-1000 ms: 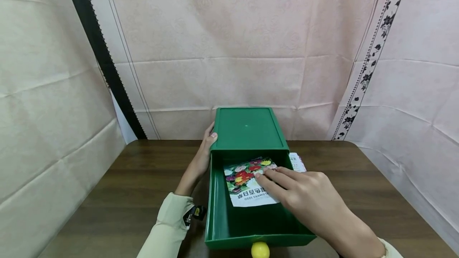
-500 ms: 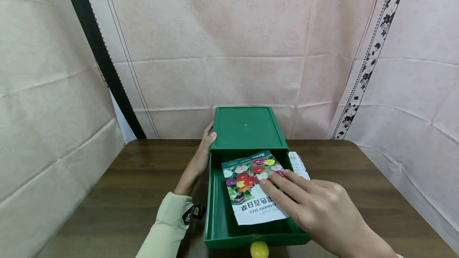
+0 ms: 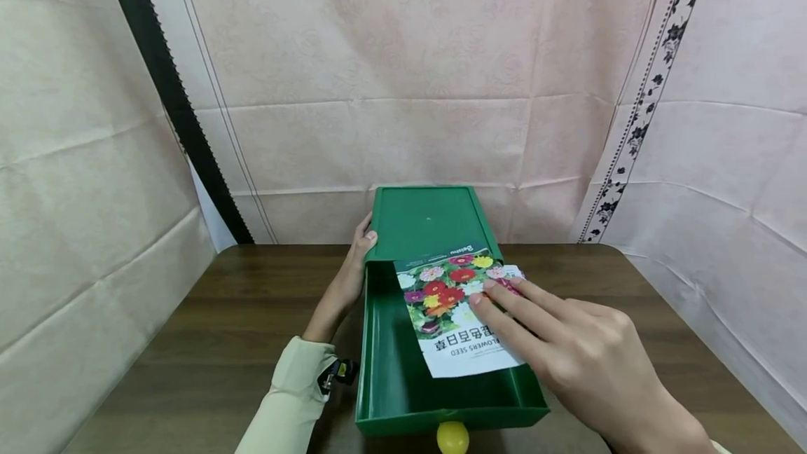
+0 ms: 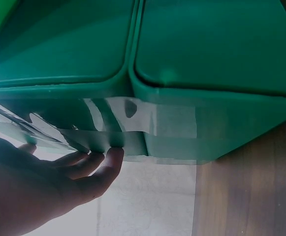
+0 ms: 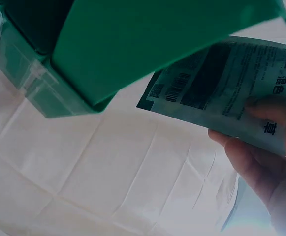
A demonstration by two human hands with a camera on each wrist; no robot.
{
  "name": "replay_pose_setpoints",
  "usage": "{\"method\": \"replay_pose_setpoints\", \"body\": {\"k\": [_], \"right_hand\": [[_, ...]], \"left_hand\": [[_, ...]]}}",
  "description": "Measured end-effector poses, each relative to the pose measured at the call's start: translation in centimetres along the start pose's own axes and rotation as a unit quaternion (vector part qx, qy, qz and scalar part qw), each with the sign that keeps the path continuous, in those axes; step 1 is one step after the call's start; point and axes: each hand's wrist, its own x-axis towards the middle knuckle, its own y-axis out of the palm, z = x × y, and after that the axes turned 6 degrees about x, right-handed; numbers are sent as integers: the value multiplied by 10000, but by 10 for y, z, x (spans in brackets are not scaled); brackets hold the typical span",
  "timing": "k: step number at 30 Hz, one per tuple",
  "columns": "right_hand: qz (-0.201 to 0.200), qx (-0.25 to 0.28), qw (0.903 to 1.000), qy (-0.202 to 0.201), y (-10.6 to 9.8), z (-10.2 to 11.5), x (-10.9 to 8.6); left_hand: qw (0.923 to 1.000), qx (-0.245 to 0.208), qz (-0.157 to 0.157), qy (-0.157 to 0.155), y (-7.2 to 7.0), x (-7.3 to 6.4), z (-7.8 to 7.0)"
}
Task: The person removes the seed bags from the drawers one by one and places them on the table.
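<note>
My right hand (image 3: 580,342) pinches a flower seed packet (image 3: 466,356), fingers on top of its flower picture and thumb below. The packet is tilted over the pulled-out green drawer (image 3: 387,370) and overlaps its box's front edge in the head view. From the right wrist view, the packet's printed back (image 5: 216,83) with a barcode shows beside the green wall (image 5: 143,44). My left hand (image 3: 349,272) rests along the left side of the green box (image 3: 431,219). In the left wrist view its fingertips (image 4: 114,155) touch the box's clear-taped side.
A yellow round knob (image 3: 452,438) is on the drawer's front. Box and drawer stand on a dark wooden table (image 3: 252,342). Light cloth (image 3: 410,90) hangs behind and at both sides. A pale printed edge (image 3: 515,271) shows just right of the box.
The seed packet has come from low inside the drawer up and to the right with my right hand. More of its flower picture shows now. My left hand stays by the box.
</note>
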Motion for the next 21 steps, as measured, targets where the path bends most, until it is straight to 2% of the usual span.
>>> {"method": "replay_pose_setpoints", "body": {"k": [4, 8, 16, 21], "right_hand": [[-106, -29, 9999, 102, 0, -7, 0], [19, 38, 9994, 333, 2, -15, -3], [-123, -27, 9983, 568, 16, -33, -7], [45, 29, 9964, 842, 23, -44, -12]], "left_hand": [[10000, 29, 12, 35, -1, 1, 0], [10000, 54, 13, 32, -1, 1, 1], [9999, 98, 30, 73, -1, 0, 2], [9999, 47, 26, 106, 0, 0, 2]]}}
